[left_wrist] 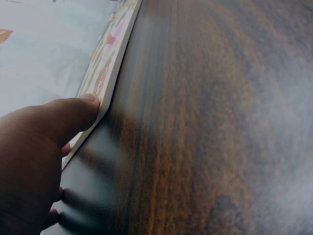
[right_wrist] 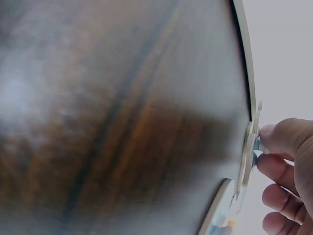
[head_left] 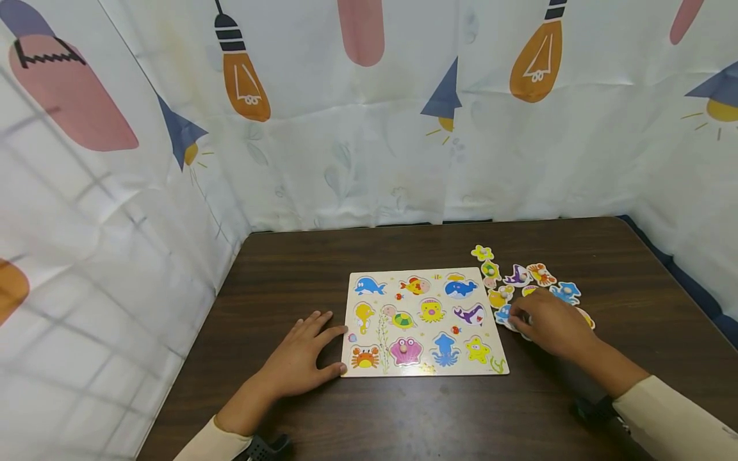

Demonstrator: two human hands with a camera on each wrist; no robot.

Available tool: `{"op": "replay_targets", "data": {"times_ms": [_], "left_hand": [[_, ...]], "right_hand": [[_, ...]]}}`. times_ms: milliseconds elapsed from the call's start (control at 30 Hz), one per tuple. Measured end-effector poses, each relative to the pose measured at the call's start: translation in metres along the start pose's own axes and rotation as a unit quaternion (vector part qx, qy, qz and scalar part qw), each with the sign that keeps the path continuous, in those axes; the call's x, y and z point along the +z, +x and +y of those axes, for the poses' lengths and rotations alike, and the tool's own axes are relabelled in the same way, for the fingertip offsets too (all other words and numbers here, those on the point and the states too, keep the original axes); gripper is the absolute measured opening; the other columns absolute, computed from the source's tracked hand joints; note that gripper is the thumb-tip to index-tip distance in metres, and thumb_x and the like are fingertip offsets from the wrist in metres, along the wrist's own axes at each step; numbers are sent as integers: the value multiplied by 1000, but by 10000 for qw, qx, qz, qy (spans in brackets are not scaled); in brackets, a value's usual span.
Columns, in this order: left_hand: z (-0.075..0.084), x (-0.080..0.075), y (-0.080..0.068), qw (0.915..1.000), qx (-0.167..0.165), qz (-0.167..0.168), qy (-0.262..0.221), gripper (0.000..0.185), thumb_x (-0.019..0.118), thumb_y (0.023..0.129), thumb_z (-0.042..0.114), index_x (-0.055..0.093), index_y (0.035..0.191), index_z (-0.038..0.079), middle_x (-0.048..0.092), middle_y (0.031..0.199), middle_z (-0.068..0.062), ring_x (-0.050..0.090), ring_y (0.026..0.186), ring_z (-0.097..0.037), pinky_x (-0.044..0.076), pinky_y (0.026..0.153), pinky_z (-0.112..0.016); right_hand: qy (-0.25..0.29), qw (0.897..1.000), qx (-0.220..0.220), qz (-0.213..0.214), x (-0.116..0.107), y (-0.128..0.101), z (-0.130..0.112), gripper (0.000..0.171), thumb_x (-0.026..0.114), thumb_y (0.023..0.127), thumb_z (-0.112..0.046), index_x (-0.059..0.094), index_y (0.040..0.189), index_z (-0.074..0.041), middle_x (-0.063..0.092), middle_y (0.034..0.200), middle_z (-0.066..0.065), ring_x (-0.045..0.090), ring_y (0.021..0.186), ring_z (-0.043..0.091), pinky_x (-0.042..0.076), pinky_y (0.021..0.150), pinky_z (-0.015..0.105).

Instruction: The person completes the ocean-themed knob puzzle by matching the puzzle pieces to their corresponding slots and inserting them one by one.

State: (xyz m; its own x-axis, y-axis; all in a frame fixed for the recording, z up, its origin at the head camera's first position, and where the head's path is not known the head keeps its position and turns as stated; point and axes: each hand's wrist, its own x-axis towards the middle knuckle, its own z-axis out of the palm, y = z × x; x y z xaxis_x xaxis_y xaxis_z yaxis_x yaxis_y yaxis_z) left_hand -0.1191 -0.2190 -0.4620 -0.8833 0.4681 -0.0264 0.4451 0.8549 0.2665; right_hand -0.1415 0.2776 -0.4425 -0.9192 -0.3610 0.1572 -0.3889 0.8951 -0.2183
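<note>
A flat wooden puzzle board (head_left: 426, 371) with printed sea animals lies on the table. My left hand (head_left: 302, 355) rests at its left edge, fingers spread, with fingertips and thumb against the edge; the left wrist view shows the thumb (left_wrist: 73, 115) on the board's corner. At the board's right side my right hand (head_left: 550, 323) reaches into a group of loose puzzle pieces. Thumb and index finger of the right hand (right_wrist: 293, 161) pinch the small knob of a puzzle piece (right_wrist: 248, 152). A blue piece (head_left: 503, 314) shows beside these fingertips. A pink clam piece (head_left: 405, 351) with a knob sits in the board.
Several loose pieces lie right of the board: a yellow flower-like one (head_left: 482, 253), a purple one (head_left: 517, 276), an orange crab-like one (head_left: 541, 274) and a blue one (head_left: 565, 292). The dark wooden table (head_left: 300, 256) ends at a patterned white curtain (head_left: 369, 160).
</note>
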Motion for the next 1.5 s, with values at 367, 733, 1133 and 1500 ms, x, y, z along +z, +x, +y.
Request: {"op": "replay_targets", "data": {"times_ms": [367,733,1133,1500], "left_hand": [[2,-4,0,10000,-13,-55,-11,72,69,88,64,52,151,32,34,163,-13,23,153,-36,18,121,-60],[4,-4,0,9999,-58,-141,4,76,67,88,68,49,152,33,32,164,-12,21,153,-35,17,121,-59],[2,-1,-1,9998,-66,-152,106,76,65,87,71,49,152,33,31,165,-10,21,154,-33,17,121,-58],[4,-3,-1,10000,-28,-82,46,75,64,88,70,51,151,31,33,163,-12,24,153,-35,19,120,-60]], "right_hand": [[18,9998,-124,148,-6,10,-5,9,83,85,-18,76,90,-20,67,88,-7,59,88,20,55,72,44],[0,9997,-237,40,-10,24,-18,10,84,86,-21,78,95,-19,70,92,-7,58,91,20,55,74,43],[91,9992,-380,103,-7,41,-32,13,86,85,-22,80,97,-18,72,94,-5,59,93,21,56,74,41],[117,9990,-409,121,-4,56,-43,12,84,87,-23,81,99,-20,74,95,-7,57,95,20,54,70,39]]}}
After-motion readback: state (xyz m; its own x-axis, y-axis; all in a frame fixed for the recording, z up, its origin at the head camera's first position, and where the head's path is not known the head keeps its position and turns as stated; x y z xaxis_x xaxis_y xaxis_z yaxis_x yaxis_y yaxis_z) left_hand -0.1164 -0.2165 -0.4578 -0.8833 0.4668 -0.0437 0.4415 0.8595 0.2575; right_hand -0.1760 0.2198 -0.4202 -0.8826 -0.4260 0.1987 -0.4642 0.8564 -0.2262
